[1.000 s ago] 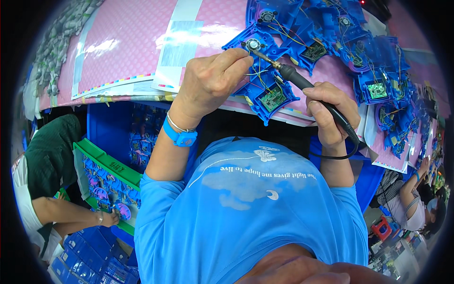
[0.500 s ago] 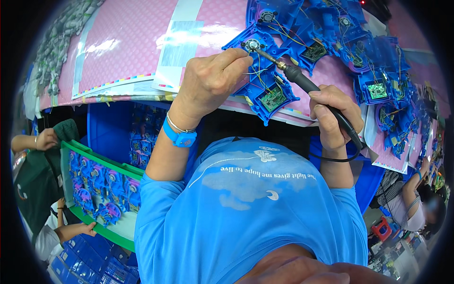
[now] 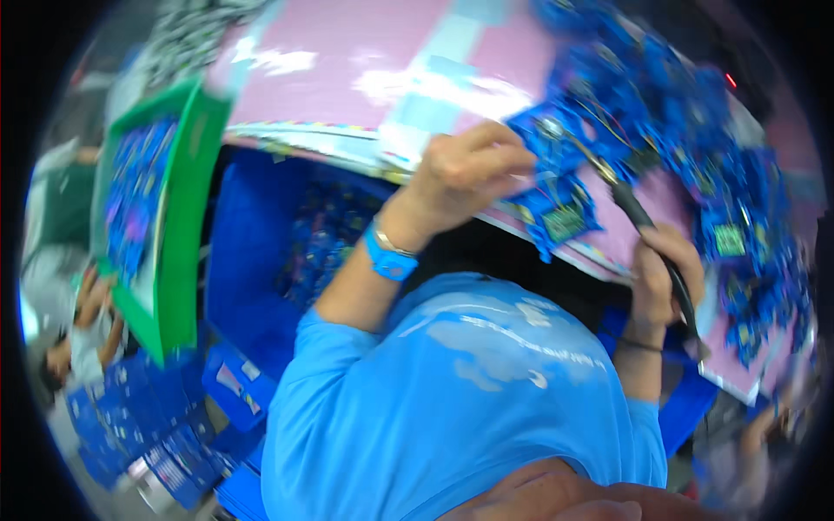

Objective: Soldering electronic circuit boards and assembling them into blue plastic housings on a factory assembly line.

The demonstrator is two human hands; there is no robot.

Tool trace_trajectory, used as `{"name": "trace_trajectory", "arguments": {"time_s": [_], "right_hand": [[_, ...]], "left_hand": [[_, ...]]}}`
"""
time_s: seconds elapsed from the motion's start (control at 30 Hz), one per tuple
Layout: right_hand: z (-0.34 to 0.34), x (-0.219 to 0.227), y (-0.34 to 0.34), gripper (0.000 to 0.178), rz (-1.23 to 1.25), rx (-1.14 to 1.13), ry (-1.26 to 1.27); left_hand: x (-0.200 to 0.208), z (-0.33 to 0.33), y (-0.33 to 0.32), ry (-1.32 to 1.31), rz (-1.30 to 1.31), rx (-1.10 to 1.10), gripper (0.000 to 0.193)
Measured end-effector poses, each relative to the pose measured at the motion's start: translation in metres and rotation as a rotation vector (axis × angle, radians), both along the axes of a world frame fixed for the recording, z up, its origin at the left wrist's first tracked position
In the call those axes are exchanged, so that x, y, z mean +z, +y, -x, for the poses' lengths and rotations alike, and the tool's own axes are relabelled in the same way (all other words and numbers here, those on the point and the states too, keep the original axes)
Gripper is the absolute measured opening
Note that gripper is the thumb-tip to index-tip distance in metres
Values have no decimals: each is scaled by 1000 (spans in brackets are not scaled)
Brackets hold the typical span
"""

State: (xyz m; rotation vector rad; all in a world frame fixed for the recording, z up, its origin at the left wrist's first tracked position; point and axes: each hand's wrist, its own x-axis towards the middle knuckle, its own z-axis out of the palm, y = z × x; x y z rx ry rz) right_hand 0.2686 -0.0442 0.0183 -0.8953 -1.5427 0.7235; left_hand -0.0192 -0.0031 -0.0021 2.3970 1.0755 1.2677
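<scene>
black soldering iron [image 3: 632,208], one, wearer's two hands [image 3: 469,174] [image 3: 665,273]

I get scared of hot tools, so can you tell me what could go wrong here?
The soldering iron in the right hand may be hot. Its metal tip is close to the bare left hand, so a slip might cause a burn. The tip is also close to the round speaker and the blue casing, so it could perhaps damage them.

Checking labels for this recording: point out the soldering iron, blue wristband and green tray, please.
Soldering iron [image 3: 632,207], head view: on its black handle.
Blue wristband [image 3: 391,262], head view: on its outer face.
Green tray [image 3: 182,239], head view: on its side wall.
</scene>
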Motion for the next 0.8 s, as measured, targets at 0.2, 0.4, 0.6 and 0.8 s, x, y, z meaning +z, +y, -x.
{"name": "trace_trajectory", "arguments": {"time_s": [0.2, 0.4, 0.6, 0.8], "right_hand": [[-13, -4, 5, 23, -81, 134, 136], [-23, -1, 1, 26, -108, 84, 185], [-32, 9, -7, 25, -146, 20, 173], [-41, 1, -12, 24, -84, -195, 245]], "left_hand": [[5, 11, -17, -109, 326, -216, 31], [7, -10, -14, 191, 171, -149, 31], [8, -22, -1, 224, 66, -96, 27], [-3, -21, 3, 136, 34, -4, 23]]}}
